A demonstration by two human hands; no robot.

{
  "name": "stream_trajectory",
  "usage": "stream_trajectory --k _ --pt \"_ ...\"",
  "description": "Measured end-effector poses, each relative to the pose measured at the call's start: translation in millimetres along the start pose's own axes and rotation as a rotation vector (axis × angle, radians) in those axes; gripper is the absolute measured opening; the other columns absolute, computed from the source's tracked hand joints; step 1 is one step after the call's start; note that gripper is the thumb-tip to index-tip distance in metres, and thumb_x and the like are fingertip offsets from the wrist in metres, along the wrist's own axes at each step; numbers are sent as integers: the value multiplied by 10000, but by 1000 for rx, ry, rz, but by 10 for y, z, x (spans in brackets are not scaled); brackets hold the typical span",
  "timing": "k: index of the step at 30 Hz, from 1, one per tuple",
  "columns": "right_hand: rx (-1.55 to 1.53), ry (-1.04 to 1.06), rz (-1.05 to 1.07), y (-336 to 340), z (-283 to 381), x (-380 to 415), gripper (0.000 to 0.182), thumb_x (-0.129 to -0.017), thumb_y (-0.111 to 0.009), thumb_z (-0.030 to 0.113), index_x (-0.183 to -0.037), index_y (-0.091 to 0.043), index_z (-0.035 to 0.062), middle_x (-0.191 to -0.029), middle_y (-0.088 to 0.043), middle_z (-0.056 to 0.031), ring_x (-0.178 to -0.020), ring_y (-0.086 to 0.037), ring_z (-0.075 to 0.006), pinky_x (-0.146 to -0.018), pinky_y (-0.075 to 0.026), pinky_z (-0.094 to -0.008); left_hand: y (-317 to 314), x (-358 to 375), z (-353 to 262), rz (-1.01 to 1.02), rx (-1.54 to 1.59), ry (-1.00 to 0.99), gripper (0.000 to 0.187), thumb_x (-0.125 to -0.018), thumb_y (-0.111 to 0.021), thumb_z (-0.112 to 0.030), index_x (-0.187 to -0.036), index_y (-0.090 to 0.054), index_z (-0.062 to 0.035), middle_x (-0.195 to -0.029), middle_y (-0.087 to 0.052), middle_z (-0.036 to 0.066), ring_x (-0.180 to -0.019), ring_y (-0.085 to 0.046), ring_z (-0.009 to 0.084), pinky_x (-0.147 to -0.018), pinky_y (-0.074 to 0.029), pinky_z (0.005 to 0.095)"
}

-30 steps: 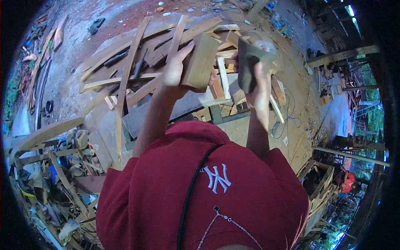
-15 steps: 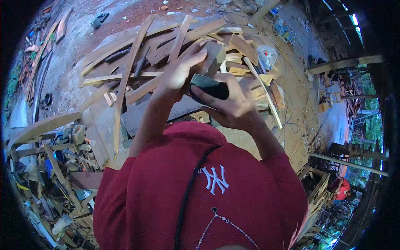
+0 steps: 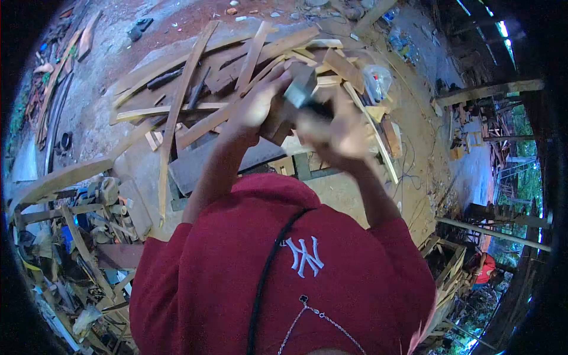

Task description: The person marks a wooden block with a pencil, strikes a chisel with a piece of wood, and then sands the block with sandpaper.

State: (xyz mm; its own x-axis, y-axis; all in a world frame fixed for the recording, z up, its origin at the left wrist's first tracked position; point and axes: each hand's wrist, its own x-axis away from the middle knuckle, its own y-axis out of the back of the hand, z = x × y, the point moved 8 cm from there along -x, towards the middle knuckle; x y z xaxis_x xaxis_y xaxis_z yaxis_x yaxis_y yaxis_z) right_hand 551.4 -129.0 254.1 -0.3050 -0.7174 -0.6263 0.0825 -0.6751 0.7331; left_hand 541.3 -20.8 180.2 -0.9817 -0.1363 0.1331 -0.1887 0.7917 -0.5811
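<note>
My left hand [image 3: 262, 105] is closed around a wooden block [image 3: 276, 130], which is held up in front of my chest above the wood pile. Pressed against the block's side is a dark, bent sheet that looks like sandpaper [image 3: 297, 94], its near face catching pale light. My right hand [image 3: 342, 137] grips this sheet and is smeared by motion, so the single fingers are hard to make out. Part of the block is hidden behind the hands and the sheet.
Long wooden strips [image 3: 186, 100] and offcuts lie piled on the ground beyond my hands. A clear plastic bag [image 3: 377, 80] sits at the pile's right. Timber scraps and clutter [image 3: 89, 236] fill the left. Another person in red [image 3: 486, 269] is far off at right.
My right hand has moved the sandpaper up and away from me along the block, blurring as it goes. The left hand keeps its hold on the block, with its lower end now showing.
</note>
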Motion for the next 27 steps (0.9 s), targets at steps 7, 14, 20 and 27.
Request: stream_trajectory --k 7,14,20,27 --pt "93 -185 188 71 -355 -84 419 -712 -698 332 -999 -520 83 -1045 -533 -251 -696 -635 -281 -559 -507 -331 -35 71 74 50 33 142 419 -913 -396 -281 -1279 -369 -77 -1063 -539 73 -863 -577 149 -681 -495 294" --pt "-51 -390 116 43 -332 -20 380 -754 -656 299 -989 -519 34 -937 -547 -242 -656 -614 -287 -549 -487 -345 -73 75 101 86 29 155 426 -922 -371 -295 -1289 -364 -80 -999 -556 80 -782 -602 170 -564 -521 303" --pt "-89 -381 292 -217 -185 170 265 -742 -664 256 -941 -583 100 -905 -541 -157 -844 -580 -277 -715 -467 -355 29 -81 36 -48 94 -25 397 -923 -367 -280 -1257 -392 -68 -986 -560 94 -768 -597 166 -585 -520 299" --pt "2 -131 252 -112 -5 76 368 -740 -662 295 -1046 -576 108 -920 -540 -210 -874 -590 -286 -641 -492 -373 113 -139 34 -125 77 -92 396 -914 -374 -315 -1173 -448 -25 -853 -585 105 -636 -604 222 -576 -516 350"
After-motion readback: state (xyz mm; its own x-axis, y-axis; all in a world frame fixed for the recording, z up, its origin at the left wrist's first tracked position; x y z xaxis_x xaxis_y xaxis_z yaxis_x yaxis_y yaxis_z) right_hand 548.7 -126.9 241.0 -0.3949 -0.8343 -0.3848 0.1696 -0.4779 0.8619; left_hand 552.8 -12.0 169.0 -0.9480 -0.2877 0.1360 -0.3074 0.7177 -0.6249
